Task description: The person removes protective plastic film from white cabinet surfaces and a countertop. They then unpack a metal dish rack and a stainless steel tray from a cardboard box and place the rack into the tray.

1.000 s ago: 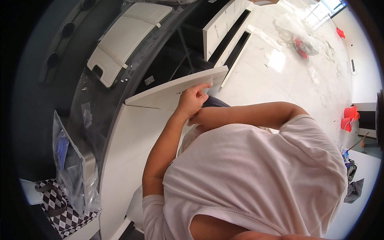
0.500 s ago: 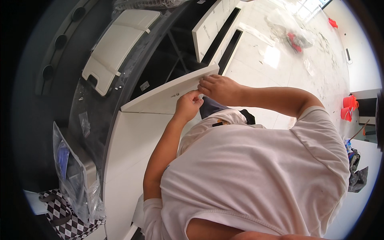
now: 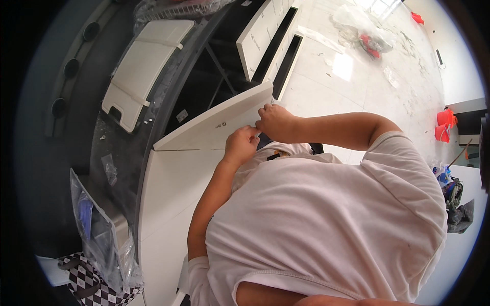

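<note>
A white cabinet door [image 3: 214,120] stands swung out from a dark-lined cabinet under the counter. Close in front of its face, my left hand [image 3: 241,146] is closed, thumb and fingertips together. My right hand [image 3: 277,123] is beside it, near the door's free end, with fingers curled in. The two hands nearly meet; whatever sits between their fingertips is too small or hidden to name. Small dark marks show on the door face. Behind it, the cabinet's black interior [image 3: 217,66] has a divider.
On the dark countertop [image 3: 120,168] lie a white board with straps [image 3: 145,71], small white bits and a plastic-wrapped item [image 3: 99,229]. Another white door [image 3: 260,38] juts out farther along. Plastic sheeting [image 3: 357,30] and debris litter the tiled floor; red buckets [image 3: 445,125] stand at right.
Both hands have drawn back slightly from the door, toward my body. The right hand has left the door's edge area, and its fingers are more curled. The view has shifted a little.
</note>
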Action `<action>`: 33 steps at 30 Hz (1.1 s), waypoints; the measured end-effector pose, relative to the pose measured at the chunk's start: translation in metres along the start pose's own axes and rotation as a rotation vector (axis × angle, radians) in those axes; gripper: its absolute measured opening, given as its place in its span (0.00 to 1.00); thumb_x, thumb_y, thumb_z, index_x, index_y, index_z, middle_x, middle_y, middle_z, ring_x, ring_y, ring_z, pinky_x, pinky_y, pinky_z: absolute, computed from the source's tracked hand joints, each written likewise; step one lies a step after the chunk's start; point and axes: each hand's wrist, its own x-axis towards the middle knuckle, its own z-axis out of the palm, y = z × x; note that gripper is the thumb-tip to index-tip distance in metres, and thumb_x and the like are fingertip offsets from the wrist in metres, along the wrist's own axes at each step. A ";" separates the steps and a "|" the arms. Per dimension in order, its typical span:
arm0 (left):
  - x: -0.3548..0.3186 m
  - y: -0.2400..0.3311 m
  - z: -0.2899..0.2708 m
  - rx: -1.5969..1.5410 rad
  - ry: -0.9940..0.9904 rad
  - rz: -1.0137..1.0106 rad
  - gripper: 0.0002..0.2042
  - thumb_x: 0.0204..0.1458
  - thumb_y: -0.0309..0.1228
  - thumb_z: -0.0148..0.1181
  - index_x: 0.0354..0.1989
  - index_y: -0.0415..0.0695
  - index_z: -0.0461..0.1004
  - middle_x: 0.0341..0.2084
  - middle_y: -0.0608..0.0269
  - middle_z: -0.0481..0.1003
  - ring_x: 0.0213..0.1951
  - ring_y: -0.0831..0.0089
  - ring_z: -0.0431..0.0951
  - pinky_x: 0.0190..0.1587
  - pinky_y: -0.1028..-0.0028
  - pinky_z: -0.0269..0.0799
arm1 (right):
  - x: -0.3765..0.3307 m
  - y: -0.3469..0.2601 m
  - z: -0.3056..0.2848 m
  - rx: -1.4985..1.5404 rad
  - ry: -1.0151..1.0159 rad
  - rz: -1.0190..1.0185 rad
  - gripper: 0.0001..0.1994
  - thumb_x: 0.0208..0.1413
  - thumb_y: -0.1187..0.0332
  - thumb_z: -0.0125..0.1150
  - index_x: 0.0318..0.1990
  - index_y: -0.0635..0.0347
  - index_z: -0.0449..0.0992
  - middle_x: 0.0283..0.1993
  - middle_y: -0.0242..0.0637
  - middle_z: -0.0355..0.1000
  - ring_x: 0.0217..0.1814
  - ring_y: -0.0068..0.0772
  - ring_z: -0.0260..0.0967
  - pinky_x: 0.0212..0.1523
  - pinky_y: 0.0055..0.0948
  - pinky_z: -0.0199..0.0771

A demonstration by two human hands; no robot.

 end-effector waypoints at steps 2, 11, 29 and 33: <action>-0.004 -0.002 0.001 0.037 -0.034 -0.008 0.12 0.45 0.26 0.59 0.39 0.53 0.80 0.30 0.63 0.75 0.35 0.63 0.75 0.40 0.64 0.72 | 0.003 -0.003 0.013 0.077 -0.036 0.026 0.10 0.51 0.66 0.56 0.39 0.51 0.80 0.42 0.43 0.72 0.48 0.44 0.69 0.47 0.36 0.71; -0.019 -0.037 0.020 0.129 -0.096 -0.046 0.13 0.44 0.27 0.58 0.39 0.54 0.80 0.29 0.63 0.74 0.33 0.62 0.75 0.40 0.64 0.71 | 0.040 -0.011 0.080 0.316 -0.264 -0.064 0.11 0.43 0.65 0.59 0.36 0.52 0.80 0.34 0.42 0.76 0.39 0.45 0.74 0.42 0.40 0.74; -0.061 -0.068 -0.017 -0.979 1.044 -0.697 0.22 0.53 0.36 0.63 0.50 0.36 0.64 0.38 0.58 0.73 0.35 0.67 0.76 0.41 0.60 0.72 | 0.068 -0.020 0.101 0.443 -0.381 -0.177 0.10 0.40 0.65 0.56 0.32 0.55 0.77 0.33 0.43 0.75 0.40 0.50 0.72 0.38 0.44 0.70; -0.022 -0.113 -0.013 -1.254 0.877 -0.672 0.19 0.55 0.36 0.59 0.48 0.36 0.64 0.40 0.55 0.69 0.36 0.60 0.73 0.39 0.57 0.73 | 0.060 -0.026 0.072 0.365 -0.399 -0.246 0.12 0.42 0.65 0.55 0.35 0.55 0.77 0.34 0.44 0.75 0.41 0.50 0.73 0.40 0.46 0.70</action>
